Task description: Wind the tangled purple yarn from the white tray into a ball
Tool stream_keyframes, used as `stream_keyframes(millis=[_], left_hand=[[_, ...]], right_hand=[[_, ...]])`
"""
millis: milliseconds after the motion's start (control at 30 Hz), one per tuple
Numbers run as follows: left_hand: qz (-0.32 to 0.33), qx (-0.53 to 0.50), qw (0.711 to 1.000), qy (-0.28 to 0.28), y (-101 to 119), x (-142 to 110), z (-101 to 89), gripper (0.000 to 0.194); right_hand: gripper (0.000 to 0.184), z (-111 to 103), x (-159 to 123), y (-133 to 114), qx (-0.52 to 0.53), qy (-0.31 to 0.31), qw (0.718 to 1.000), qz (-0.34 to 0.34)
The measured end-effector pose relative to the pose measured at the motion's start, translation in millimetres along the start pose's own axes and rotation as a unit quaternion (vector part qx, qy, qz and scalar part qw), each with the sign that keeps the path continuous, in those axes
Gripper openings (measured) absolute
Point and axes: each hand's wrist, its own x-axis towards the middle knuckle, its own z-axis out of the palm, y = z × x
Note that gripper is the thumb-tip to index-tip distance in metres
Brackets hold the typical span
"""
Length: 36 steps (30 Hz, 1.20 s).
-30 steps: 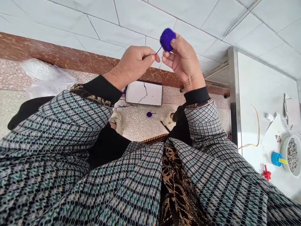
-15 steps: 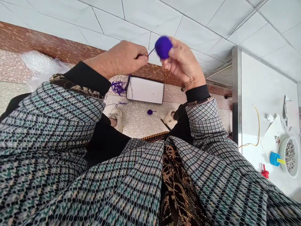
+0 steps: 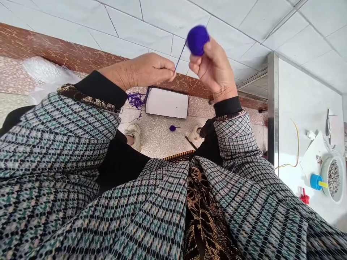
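Note:
A purple ball of yarn is gripped by my right hand, thumb on one side and fingers on the other. From the ball a taut strand of yarn slants down to my left hand, which pinches it between thumb and curled fingers. Below, on the floor, lies a loose tangle of purple yarn beside a white box with dark edges. A smaller purple yarn ball rests on the floor between my shoes.
A tiled wall with a reddish-brown base runs in front. To the right stands a white table bearing a bowl, a blue cap-like item and a red item. Clear plastic wrapping lies at left.
My right hand has risen with the yarn ball, slightly rightward. My left hand has dropped a little and moved right, so the strand between them is longer and steeper.

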Motion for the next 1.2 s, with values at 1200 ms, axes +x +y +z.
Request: stream_keyframes(millis=[1200], left_hand=[[0.016,-0.032,0.999,-0.005,9.9,-9.0,-1.8,0.031]], right_hand=[[0.032,-6.0,-2.6,15.9,-0.157,-0.143,0.973,0.089]])
